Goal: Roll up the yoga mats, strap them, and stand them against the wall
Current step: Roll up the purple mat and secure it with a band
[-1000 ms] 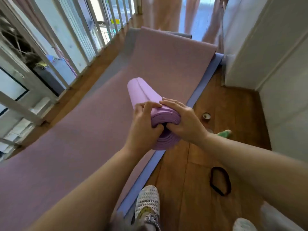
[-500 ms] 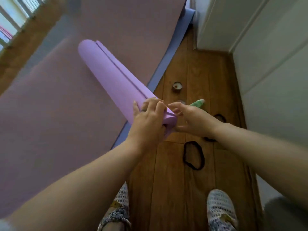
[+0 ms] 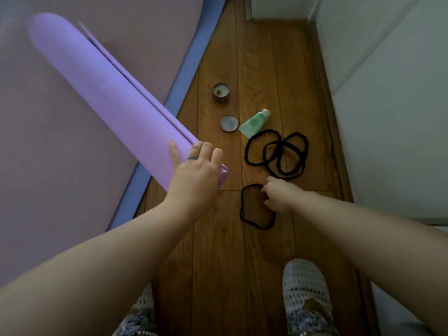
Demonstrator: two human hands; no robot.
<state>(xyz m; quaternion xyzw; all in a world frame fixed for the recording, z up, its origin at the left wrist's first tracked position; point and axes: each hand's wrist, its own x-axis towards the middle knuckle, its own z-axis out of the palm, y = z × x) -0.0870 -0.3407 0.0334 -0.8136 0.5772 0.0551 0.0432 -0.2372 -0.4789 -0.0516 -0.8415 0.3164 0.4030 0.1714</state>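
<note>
Strapping is begun; the rolled mat (image 3: 104, 93), pointing to ten o'clock, is clasped at its near end by the left grip (image 3: 196, 173); a black band (image 3: 243, 202) at four o'clock is pinched by the right grip (image 3: 278, 197), to be stretched over the roll next.

A home, by its wood floor (image 3: 218, 238), candle (image 3: 221, 92) and slipper (image 3: 306, 294).

Rolled mat (image 3: 109, 98), lilac; flat mat (image 3: 60, 166), dusty mauve; lower mat (image 3: 191, 69), blue; straps (image 3: 278, 147), black; tube (image 3: 253, 123), mint green; floor (image 3: 218, 263), brown wood grain.
</note>
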